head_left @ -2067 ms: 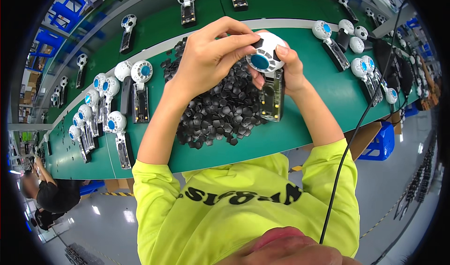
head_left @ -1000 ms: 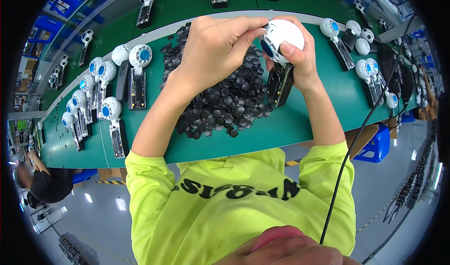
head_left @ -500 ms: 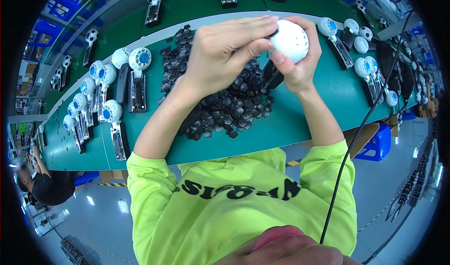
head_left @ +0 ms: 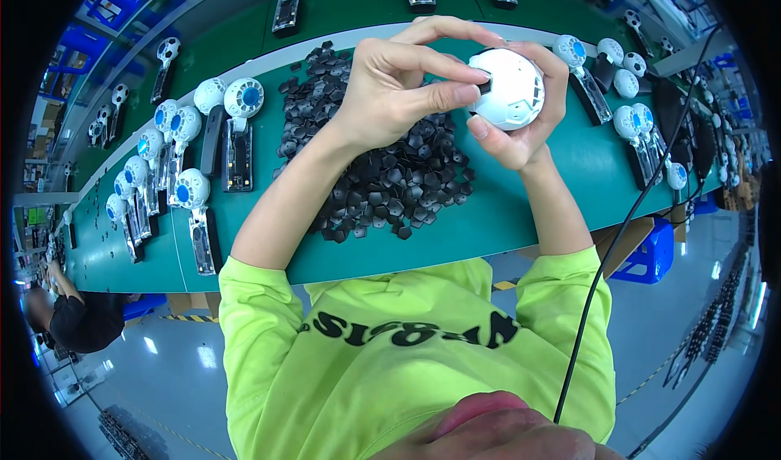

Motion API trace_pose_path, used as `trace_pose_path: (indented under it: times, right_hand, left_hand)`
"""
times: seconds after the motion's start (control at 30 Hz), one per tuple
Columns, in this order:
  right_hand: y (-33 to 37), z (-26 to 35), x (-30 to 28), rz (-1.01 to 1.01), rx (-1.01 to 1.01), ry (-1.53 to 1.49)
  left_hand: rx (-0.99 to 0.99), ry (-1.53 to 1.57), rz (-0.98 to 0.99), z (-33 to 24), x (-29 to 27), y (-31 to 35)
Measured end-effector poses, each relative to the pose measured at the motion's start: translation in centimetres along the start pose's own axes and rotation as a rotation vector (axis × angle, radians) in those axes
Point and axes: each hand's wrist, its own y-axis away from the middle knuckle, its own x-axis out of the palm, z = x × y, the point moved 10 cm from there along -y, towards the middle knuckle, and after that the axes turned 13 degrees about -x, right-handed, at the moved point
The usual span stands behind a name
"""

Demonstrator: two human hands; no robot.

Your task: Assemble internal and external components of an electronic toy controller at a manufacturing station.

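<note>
My right hand (head_left: 533,126) is wrapped round a white ball-shaped head (head_left: 511,94) with slots and recesses in its shell, holding it above the table. At the ball's left side, the thumb and index finger of my left hand (head_left: 399,90) pinch a small black pentagon piece (head_left: 486,84) against the shell. Whether it sits fully in a recess is hidden by the fingertips. Below my hands lies a large heap of black pentagon pieces (head_left: 399,183) on the green table (head_left: 504,208).
Handheld units with white ball heads and dark handles stand in a group (head_left: 193,190) on the left, more (head_left: 630,122) on the right. A conveyor (head_left: 350,8) carrying similar units runs along the back. A black cable (head_left: 622,240) hangs at right. Another person (head_left: 77,322) works far left.
The ball has turned in my right hand, showing more slots, and sits slightly lower. My left fingers have spread from a flatter pose into a pinch at its left side.
</note>
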Motion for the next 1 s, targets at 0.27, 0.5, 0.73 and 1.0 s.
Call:
trace_pose_path:
  times: [0.27, 0.5, 0.73, 1.0]
  right_hand:
    - [-0.3, 0.3, 0.1, 0.012, -0.158, -0.025]
    - [-0.2, 1.1, 0.8, 0.038, -0.208, -0.113]
    - [0.4, 0.2, 1.2, 0.164, -0.108, -0.18]
    - [-0.3, -1.6, 1.3, 0.191, 0.345, -0.182]
  left_hand:
    - [-0.186, 0.025, 0.014, 1.3, -0.6, -0.1]
    - [-0.083, -0.029, 0.143, 1.2, -0.2, 0.1]
    - [-0.317, 0.23, 0.009, 3.6, 0.5, 0.4]
    - [-0.462, 0.361, -0.107, 7.3, 0.3, 2.5]
